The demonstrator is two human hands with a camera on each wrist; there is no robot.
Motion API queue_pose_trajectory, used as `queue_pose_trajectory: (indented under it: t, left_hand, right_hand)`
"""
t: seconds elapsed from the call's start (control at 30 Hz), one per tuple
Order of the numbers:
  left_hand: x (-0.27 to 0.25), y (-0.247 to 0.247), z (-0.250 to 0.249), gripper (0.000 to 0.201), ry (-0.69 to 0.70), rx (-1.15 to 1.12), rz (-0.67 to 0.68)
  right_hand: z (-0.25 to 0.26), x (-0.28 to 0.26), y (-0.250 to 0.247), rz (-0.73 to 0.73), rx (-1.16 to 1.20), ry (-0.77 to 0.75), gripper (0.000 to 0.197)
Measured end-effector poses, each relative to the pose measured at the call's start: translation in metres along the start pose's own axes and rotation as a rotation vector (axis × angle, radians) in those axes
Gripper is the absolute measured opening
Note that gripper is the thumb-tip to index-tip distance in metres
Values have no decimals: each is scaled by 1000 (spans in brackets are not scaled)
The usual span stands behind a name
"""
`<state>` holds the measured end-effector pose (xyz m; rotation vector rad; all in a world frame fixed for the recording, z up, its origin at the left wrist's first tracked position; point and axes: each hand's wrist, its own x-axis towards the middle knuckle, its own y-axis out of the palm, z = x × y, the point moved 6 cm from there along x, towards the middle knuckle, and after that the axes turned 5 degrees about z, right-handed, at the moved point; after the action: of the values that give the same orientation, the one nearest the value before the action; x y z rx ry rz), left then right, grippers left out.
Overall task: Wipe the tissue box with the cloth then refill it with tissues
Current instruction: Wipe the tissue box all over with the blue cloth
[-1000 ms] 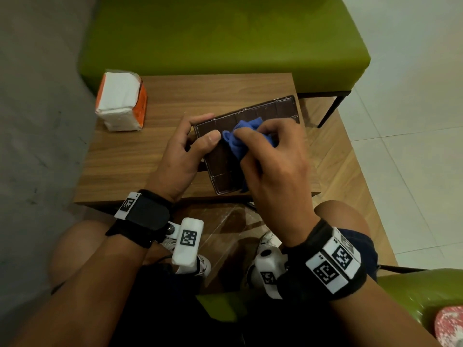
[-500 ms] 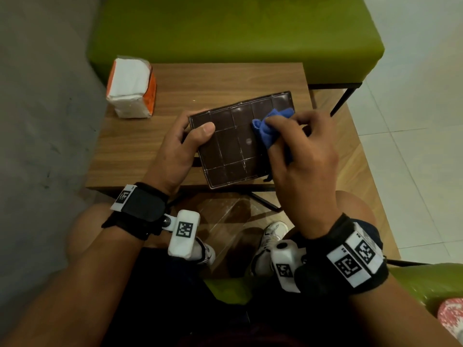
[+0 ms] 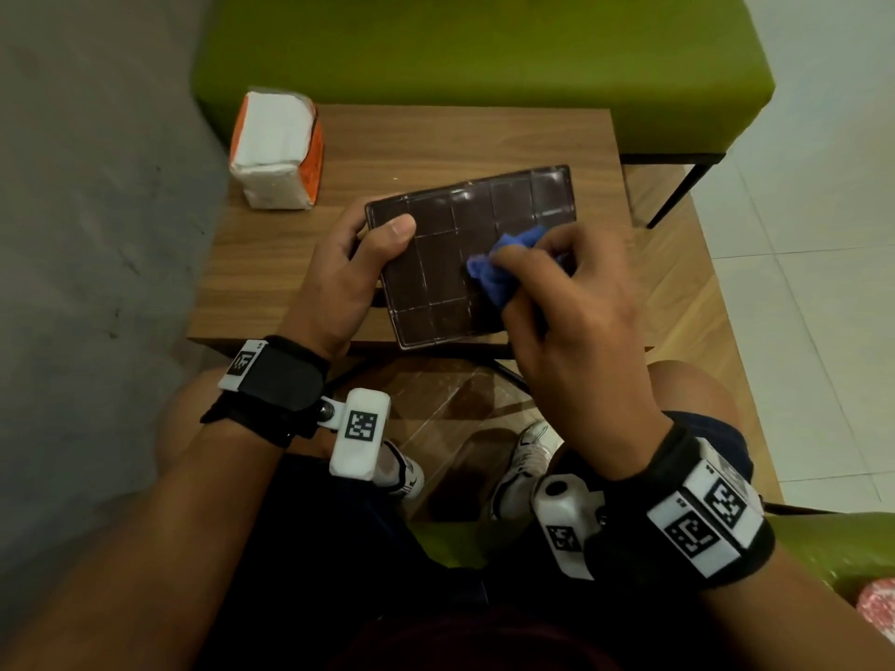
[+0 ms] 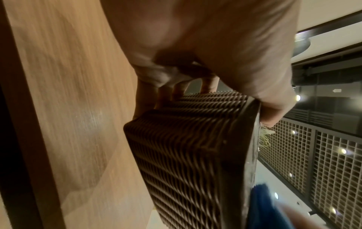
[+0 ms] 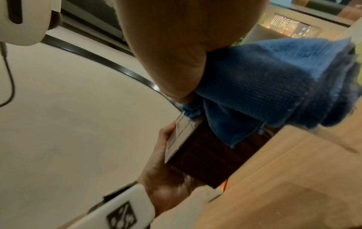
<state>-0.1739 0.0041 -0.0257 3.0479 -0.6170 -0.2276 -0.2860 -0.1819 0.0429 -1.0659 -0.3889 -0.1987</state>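
Observation:
A dark brown tissue box (image 3: 450, 263) with a tiled face and woven sides (image 4: 188, 155) stands on the wooden table (image 3: 436, 138) near its front edge. My left hand (image 3: 358, 268) grips its left end, thumb on the top face and fingers round the far side. My right hand (image 3: 557, 293) holds a bunched blue cloth (image 3: 499, 268) and presses it on the box's top face, right of centre. The cloth (image 5: 264, 86) fills the right wrist view, with the box (image 5: 201, 151) below it. A wrapped pack of tissues (image 3: 276, 147), white with orange sides, stands at the table's far left corner.
A green upholstered bench (image 3: 484, 55) runs behind the table. A grey wall (image 3: 87, 186) closes the left side. A tiled floor (image 3: 799, 283) lies to the right. My knees and shoes (image 3: 523, 457) are below the table's front edge.
My right hand has slid the cloth from the box's far right part back toward the middle and front. The left hand keeps its grip on the box's left end.

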Motion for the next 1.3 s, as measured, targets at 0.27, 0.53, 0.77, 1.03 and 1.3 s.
queue_pose_trajectory:
  t: [0.27, 0.53, 0.77, 1.03, 1.3]
  left_hand:
    - [2, 5, -6, 37, -18, 44, 39]
    - [1, -5, -1, 55, -2, 12, -3]
    - [1, -12, -2, 60, -13, -17, -40]
    - [0, -8, -6, 63, -4, 30, -9]
    - [-2, -6, -9, 64, -5, 53, 12]
  right_hand:
    - [-4, 20, -12, -115, 15, 44, 23]
    - [-17, 3, -10, -73, 23, 60, 24]
    - [-13, -9, -3, -26, 28, 51, 20]
    - [-17, 11, -19, -141, 41, 70, 22]
    - [-18, 13, -23, -140, 46, 64, 19]
